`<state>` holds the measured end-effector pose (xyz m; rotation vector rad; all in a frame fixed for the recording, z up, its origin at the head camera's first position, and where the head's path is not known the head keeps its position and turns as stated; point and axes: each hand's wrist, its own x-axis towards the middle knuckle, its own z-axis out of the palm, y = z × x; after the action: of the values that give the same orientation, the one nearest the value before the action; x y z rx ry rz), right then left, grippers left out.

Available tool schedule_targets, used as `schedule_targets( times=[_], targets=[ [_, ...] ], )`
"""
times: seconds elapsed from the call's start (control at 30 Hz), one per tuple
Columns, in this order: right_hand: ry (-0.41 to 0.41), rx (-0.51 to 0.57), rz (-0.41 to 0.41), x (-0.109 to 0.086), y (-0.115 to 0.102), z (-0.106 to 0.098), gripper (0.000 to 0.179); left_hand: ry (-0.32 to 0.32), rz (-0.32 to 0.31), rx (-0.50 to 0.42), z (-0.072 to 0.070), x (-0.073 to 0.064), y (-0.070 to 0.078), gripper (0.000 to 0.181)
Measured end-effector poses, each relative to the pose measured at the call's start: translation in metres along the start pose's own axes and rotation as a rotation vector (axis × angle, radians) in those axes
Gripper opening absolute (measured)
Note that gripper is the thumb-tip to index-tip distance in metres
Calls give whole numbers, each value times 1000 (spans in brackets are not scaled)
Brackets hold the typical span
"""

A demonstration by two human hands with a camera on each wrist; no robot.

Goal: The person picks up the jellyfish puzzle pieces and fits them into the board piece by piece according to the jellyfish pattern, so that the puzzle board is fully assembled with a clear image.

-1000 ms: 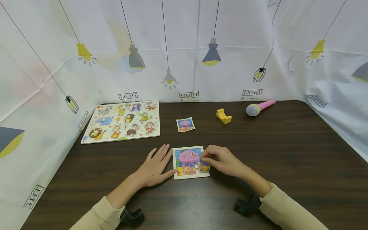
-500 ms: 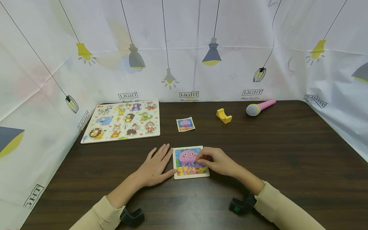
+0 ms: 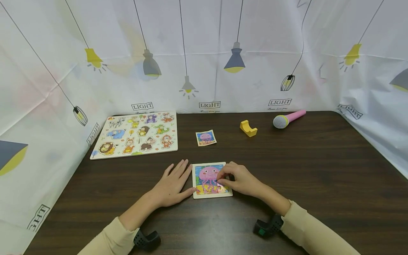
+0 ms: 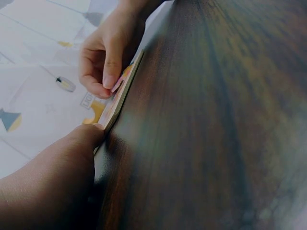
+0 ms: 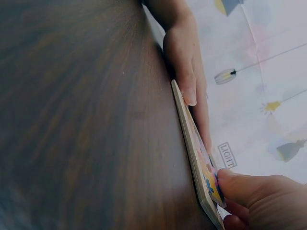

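Note:
A small square jigsaw puzzle (image 3: 208,173) showing a pink jellyfish lies in a pale wooden tray (image 3: 204,197) on the dark table. My left hand (image 3: 172,186) rests spread on the table at the tray's left side, its thumb on the tray's edge. With thumb and fingertips, my right hand (image 3: 240,180) pinches a puzzle piece (image 5: 211,184) over the lower right corner of the picture. The left wrist view shows this piece (image 4: 126,72) tilted, with one edge raised above the tray. The right fingers hide part of the picture's right side.
Behind the tray lies a small jellyfish picture card (image 3: 205,138). An animal puzzle board (image 3: 137,136) is at the back left. Farther right are a yellow arch-shaped block (image 3: 248,129) and a pink toy microphone (image 3: 288,119). A white printed cloth (image 3: 204,63) hangs behind the table.
My right hand has moved left with the puzzle piece, from the tray's right edge to over the lower right corner. The piece now tilts and catches light. My left hand stays put.

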<state>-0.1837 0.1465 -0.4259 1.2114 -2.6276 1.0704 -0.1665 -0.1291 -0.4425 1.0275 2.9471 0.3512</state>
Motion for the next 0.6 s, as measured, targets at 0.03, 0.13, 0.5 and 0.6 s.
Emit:
schedule_targets(
  times=[0.03, 0.13, 0.5, 0.6],
  targets=[
    [1, -9, -5, 0, 0, 0, 5, 0, 0, 2, 0, 0, 0, 79],
    [3, -29, -23, 0, 1, 0, 5, -2, 1, 4, 0, 1, 0, 79],
    [16, -41, -62, -3, 4, 2, 5, -6, 6, 5, -3, 0, 2, 79],
    [11, -32, -58, -3, 6, 3, 5, -7, 7, -2, -3, 0, 2, 79]
  ],
)
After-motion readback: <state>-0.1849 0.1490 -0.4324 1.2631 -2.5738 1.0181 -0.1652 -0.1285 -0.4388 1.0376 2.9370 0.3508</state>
